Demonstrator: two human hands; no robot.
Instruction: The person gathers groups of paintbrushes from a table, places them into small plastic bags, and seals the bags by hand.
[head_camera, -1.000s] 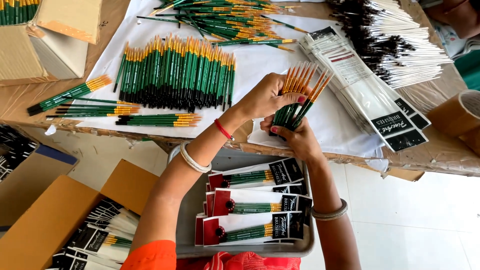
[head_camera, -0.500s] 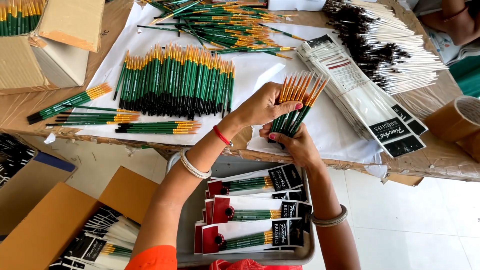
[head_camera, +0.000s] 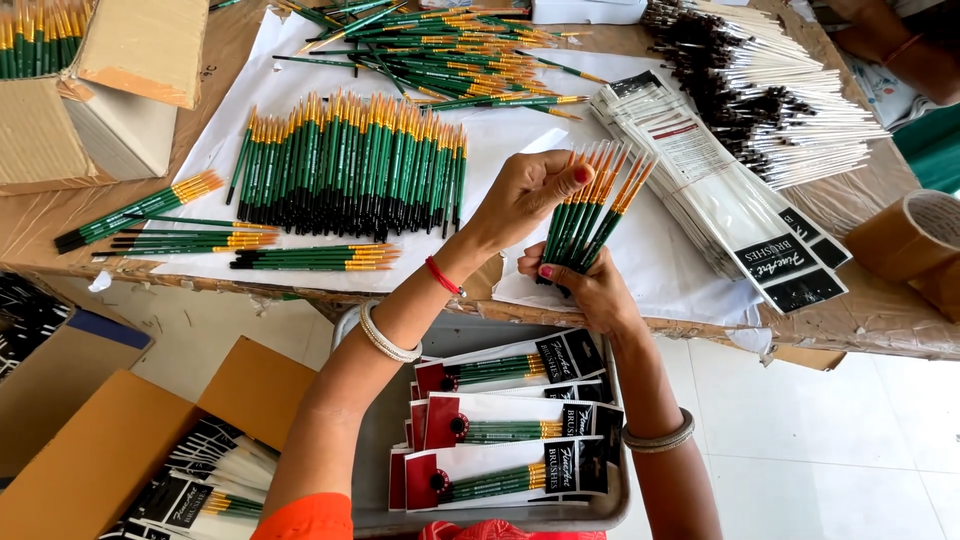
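Observation:
My right hand (head_camera: 588, 288) grips the lower ends of a fanned bunch of green paintbrushes with orange tips (head_camera: 592, 205), held upright above the table edge. My left hand (head_camera: 528, 190) reaches across and pinches the upper part of the same bunch with its fingertips. Beyond the hands, a long row of the same green brushes (head_camera: 350, 165) lies on white paper (head_camera: 520, 135). Below my arms, a grey tray (head_camera: 390, 420) holds packed brush sets in clear sleeves with red and black cards (head_camera: 500, 425).
A loose heap of green brushes (head_camera: 450, 45) lies at the back. White-handled brushes (head_camera: 770, 95) and a stack of flat empty sleeves (head_camera: 720, 195) sit right. Cardboard boxes (head_camera: 110, 95) stand left; a box of packed sets (head_camera: 200, 480) is on the floor. Tape roll (head_camera: 915, 235) far right.
Both hands have lifted the bunch slightly up the view and fanned it a little wider. The left hand's fingers have shifted along the brush tops.

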